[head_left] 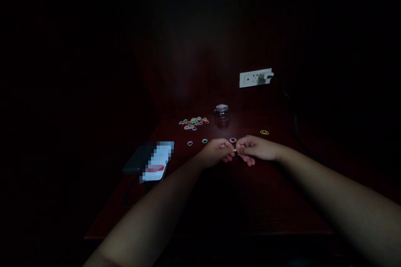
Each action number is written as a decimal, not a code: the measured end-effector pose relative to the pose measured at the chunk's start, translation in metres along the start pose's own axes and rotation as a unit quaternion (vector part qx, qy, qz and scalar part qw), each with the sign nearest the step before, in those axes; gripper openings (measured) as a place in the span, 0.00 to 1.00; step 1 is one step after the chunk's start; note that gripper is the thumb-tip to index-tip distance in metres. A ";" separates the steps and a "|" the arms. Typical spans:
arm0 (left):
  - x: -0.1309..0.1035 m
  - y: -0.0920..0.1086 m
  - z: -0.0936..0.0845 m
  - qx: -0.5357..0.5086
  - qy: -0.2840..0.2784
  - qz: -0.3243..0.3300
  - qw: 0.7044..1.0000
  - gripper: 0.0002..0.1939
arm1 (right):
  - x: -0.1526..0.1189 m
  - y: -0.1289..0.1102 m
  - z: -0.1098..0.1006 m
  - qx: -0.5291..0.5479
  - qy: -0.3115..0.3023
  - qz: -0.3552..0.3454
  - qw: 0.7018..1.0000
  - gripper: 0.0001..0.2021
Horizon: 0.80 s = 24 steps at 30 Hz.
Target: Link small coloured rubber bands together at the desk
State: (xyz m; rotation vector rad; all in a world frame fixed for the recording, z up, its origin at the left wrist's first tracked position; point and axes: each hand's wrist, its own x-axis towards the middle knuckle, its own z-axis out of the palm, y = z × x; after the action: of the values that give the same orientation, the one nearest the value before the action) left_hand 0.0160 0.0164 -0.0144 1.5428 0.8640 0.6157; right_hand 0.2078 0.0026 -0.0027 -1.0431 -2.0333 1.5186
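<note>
My left hand [218, 150] and my right hand [255, 147] meet low over the dark red table. Between their fingertips is a small yellow hair tie [234, 150], pinched from both sides and partly hidden by the fingers. Just beyond my hands lies a pink hair tie [232, 140]. A green hair tie [204, 141] and a blue hair tie [190, 143] rest apart to the left of it. To the right, a couple of yellow hair ties [264, 132] lie together. Further back on the left is a loose pile of coloured hair ties [194, 122].
A clear lidded jar [222, 113] stands at the back. A lit phone [158, 162] and a dark flat object [138, 159] lie at the left edge. On the back wall, a white socket [249, 79] holds a plug [267, 76]; a dark cable [297, 127] runs down the right.
</note>
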 end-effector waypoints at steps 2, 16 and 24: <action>0.000 0.000 0.000 0.002 0.001 0.001 1.000 0.05 | 0.000 0.001 0.000 -0.002 -0.002 -0.004 1.000 0.16; 0.001 -0.004 -0.002 0.005 -0.008 0.022 1.000 0.05 | 0.003 0.006 -0.003 0.018 -0.005 -0.004 1.000 0.16; 0.001 -0.004 -0.002 0.013 -0.013 0.013 1.000 0.05 | 0.003 0.008 -0.004 0.007 -0.007 -0.011 1.000 0.18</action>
State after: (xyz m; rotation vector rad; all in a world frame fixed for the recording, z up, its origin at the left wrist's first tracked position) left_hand 0.0141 0.0188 -0.0178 1.5853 0.8360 0.6030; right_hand 0.2110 0.0082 -0.0092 -1.0047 -2.0339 1.5317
